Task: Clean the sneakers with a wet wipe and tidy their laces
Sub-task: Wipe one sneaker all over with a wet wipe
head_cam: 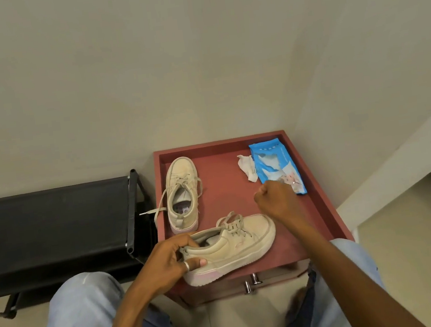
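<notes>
Left hand (167,264): I see it gripping the heel of the near sneaker (232,245), toe pointing right.
Right hand (275,199): curled into a fist, nothing visibly held, touching the blue wipe pack (274,161).
Used wipe (247,167): just left of the pack, nearer my right hand.
Far sneaker (182,191): on the red tray (318,191), laces loose.

The middle of the red tray top (313,194) lies bare between my two sneakers and the wipes. The upright sneaker (182,191) blocks the far left, the near sneaker (232,245) the front edge, the blue wipes pack (274,164) and crumpled wipe (247,167) the far right. The raised rim hems every side.
</notes>
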Demonstrator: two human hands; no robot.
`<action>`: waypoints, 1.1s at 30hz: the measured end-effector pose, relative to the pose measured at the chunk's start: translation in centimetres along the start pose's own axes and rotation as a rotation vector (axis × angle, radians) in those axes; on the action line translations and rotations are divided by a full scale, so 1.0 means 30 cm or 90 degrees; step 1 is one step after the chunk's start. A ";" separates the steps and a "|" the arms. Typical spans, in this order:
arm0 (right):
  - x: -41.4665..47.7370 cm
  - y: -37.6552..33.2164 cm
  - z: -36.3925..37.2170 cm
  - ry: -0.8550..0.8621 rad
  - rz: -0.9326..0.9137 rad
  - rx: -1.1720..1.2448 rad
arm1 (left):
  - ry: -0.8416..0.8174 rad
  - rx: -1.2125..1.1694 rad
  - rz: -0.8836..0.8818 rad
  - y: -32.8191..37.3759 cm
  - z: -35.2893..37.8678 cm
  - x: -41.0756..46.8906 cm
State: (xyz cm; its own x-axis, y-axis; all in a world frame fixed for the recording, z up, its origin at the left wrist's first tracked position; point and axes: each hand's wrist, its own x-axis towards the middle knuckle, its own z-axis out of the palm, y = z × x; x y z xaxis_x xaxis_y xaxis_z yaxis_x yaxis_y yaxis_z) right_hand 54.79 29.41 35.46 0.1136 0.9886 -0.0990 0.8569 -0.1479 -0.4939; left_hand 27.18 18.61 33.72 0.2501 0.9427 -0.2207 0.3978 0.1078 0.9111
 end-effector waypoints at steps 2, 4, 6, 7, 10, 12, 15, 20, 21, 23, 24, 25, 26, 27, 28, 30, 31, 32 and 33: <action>0.071 0.028 -0.018 0.029 -0.002 0.006 | 0.006 -0.010 -0.008 -0.008 -0.003 0.007; 0.142 0.047 -0.032 0.051 -0.015 -0.013 | 0.008 -0.018 -0.015 -0.009 -0.005 0.010; 0.208 0.058 -0.037 0.066 -0.007 -0.045 | 0.011 -0.029 -0.024 -0.016 -0.010 0.016; 0.239 0.063 -0.034 0.072 0.000 -0.053 | 0.014 -0.037 -0.030 -0.021 -0.014 0.018; 0.313 0.082 -0.016 0.101 0.011 -0.077 | 0.016 -0.060 -0.043 -0.026 -0.019 0.026; 0.363 0.101 0.006 0.111 0.006 -0.094 | 0.011 -0.061 -0.045 -0.027 -0.019 0.032; 0.430 0.125 0.037 0.101 0.014 -0.117 | 0.005 -0.068 -0.046 -0.025 -0.018 0.035; 0.502 0.146 0.071 0.044 0.044 -0.144 | 0.007 -0.055 -0.043 -0.036 -0.021 0.042; 0.508 0.148 0.077 0.029 0.050 -0.143 | 0.004 -0.046 -0.043 -0.038 -0.022 0.044; 0.516 0.150 0.088 0.021 0.062 -0.118 | 0.001 -0.036 -0.040 -0.041 -0.022 0.043; 0.519 0.153 0.092 0.031 0.064 -0.105 | 0.002 -0.030 -0.036 -0.042 -0.021 0.044; 0.518 0.154 0.096 0.041 0.059 -0.100 | 0.004 -0.023 -0.035 -0.044 -0.021 0.045; 0.513 0.151 0.096 0.053 0.049 -0.104 | 0.004 -0.016 -0.036 -0.044 -0.021 0.045; 0.507 0.147 0.096 0.067 0.040 -0.113 | 0.006 -0.012 -0.037 -0.044 -0.021 0.045; 0.498 0.140 0.095 0.080 0.030 -0.122 | 0.008 -0.011 -0.036 -0.043 -0.021 0.046; 0.479 0.119 0.095 0.116 -0.001 -0.148 | 0.009 -0.011 -0.035 -0.040 -0.021 0.045; 0.470 0.108 0.099 0.136 -0.030 -0.174 | 0.009 -0.010 -0.035 -0.036 -0.020 0.045; 0.461 0.100 0.108 0.148 -0.065 -0.206 | 0.009 -0.009 -0.035 -0.033 -0.019 0.043; 0.454 0.094 0.121 0.154 -0.099 -0.242 | 0.010 -0.006 -0.034 -0.031 -0.018 0.042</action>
State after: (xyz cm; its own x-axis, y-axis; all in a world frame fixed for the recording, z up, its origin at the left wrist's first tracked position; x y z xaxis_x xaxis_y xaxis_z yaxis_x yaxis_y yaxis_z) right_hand 56.93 42.36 29.59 0.0444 0.9831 0.1776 0.9910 -0.0210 -0.1319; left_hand 26.65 19.87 32.77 0.2148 0.9402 -0.2642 0.4017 0.1616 0.9014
